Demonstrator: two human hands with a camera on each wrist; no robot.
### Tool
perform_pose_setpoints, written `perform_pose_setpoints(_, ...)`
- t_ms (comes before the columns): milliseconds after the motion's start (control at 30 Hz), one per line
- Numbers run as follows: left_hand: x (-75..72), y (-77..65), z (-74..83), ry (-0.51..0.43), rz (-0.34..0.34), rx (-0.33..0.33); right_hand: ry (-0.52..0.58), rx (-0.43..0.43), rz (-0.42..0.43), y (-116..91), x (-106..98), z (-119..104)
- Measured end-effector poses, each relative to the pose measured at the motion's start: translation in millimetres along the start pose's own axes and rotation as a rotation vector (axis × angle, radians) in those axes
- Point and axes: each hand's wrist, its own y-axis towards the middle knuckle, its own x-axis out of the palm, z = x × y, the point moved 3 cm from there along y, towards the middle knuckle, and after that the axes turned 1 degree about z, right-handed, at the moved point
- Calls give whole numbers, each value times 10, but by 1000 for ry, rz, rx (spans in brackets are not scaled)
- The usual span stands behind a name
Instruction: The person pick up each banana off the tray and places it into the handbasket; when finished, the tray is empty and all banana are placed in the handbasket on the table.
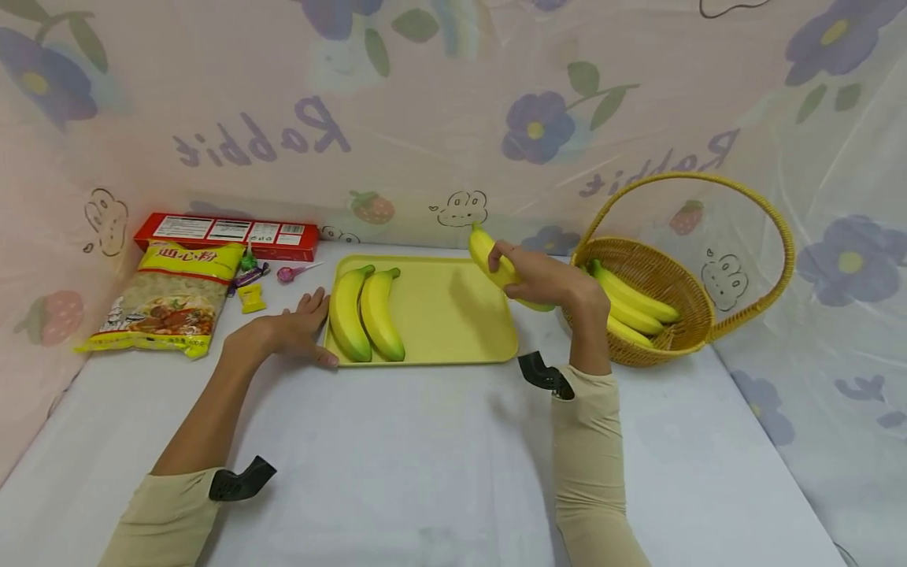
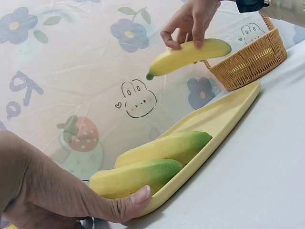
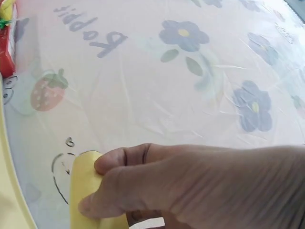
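In the head view, my right hand (image 1: 553,277) grips a banana (image 1: 490,256) above the right end of the yellow tray (image 1: 453,315). The left wrist view shows this banana (image 2: 190,56) pinched between thumb and fingers, raised over the tray. Two more bananas (image 1: 349,313) lie side by side at the tray's left end, stems pointing away from me. My left hand (image 1: 294,327) rests at the tray's left edge with its fingers extended, and its thumb (image 2: 128,202) touches the rim.
A wicker basket (image 1: 641,346) with a tall handle stands right of the tray, holding several bananas (image 1: 634,303). At the left are a bag of pasta (image 1: 173,299), a red box (image 1: 227,235), a pink lollipop (image 1: 286,274) and a yellow-wrapped candy (image 1: 251,298). A patterned curtain (image 1: 425,142) hangs behind.
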Motion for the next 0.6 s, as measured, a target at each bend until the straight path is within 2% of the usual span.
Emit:
perform_pose_setpoints(200,-8,-49,32,-11,-3,-4,15,34,73,-209,-127,143)
perform_pose_setpoints(400,-26,-112,87,-5,3,0,44,126,158,-462,-237,330)
perform_pose_setpoints(600,-99,-277,277,-15,-12,2,44,175,242,-726,-311,601)
